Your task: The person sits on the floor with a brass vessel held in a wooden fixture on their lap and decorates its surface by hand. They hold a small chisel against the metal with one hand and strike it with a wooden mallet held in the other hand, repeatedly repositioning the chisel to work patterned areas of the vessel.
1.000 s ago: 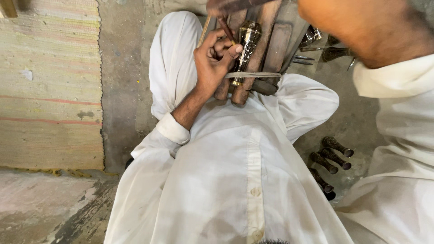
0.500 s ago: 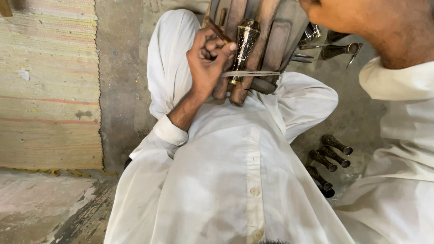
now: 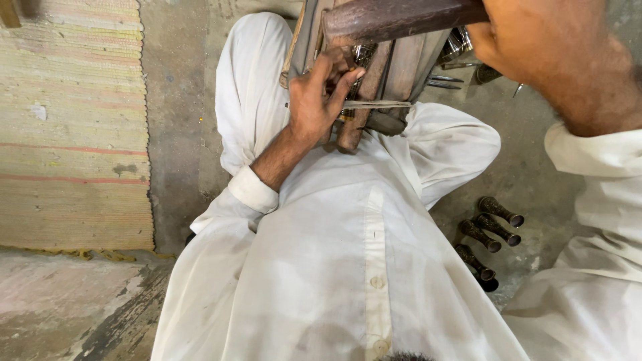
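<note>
I sit on the floor in white clothes with a wooden block propped between my knees. An engraved metal tube lies on the block, and a flat metal strip crosses below it. My left hand pinches a thin punch-like tool against the tube, fingers curled tight. My right hand is raised close to the camera at the top right. It grips a dark wooden mallet that hangs over the block, hiding part of it.
Several dark metal tubes lie on the concrete floor by my right leg. Pointed metal tools rest beyond the block. A striped woven mat covers the floor to the left.
My right hand has swung in over the block, bringing the dark mallet into view. My left hand has stayed pinched on the tube.
</note>
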Motion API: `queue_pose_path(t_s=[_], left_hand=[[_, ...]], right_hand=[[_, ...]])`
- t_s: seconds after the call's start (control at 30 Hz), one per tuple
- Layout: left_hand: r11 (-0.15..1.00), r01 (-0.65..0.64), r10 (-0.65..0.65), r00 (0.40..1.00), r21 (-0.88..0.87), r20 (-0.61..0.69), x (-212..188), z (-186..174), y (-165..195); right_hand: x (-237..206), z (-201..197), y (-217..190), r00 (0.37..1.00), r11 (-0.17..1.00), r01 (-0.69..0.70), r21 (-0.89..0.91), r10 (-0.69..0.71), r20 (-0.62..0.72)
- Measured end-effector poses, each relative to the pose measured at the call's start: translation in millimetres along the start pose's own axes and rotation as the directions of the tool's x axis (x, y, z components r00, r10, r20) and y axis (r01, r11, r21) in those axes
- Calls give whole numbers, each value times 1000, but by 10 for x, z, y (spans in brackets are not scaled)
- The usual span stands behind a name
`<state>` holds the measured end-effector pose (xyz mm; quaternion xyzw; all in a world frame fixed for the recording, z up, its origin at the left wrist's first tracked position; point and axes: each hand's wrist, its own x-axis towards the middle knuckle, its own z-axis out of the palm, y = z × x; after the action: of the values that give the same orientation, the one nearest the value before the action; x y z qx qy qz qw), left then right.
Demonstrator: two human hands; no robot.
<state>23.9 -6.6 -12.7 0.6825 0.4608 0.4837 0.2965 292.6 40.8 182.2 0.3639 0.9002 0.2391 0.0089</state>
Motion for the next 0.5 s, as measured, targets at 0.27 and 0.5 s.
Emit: queue_pose_path(t_s=[0.27,0.5], left_hand=[[999,4,-3,999,41,-38,11,-20,-26],[999,-20,21,998,28,-58,29,-44,7]], right_hand=[[-69,-95,-16,1000,1000,-12,13,12,18],[-72,-134,-25,1000,999,-14,29,14,21]])
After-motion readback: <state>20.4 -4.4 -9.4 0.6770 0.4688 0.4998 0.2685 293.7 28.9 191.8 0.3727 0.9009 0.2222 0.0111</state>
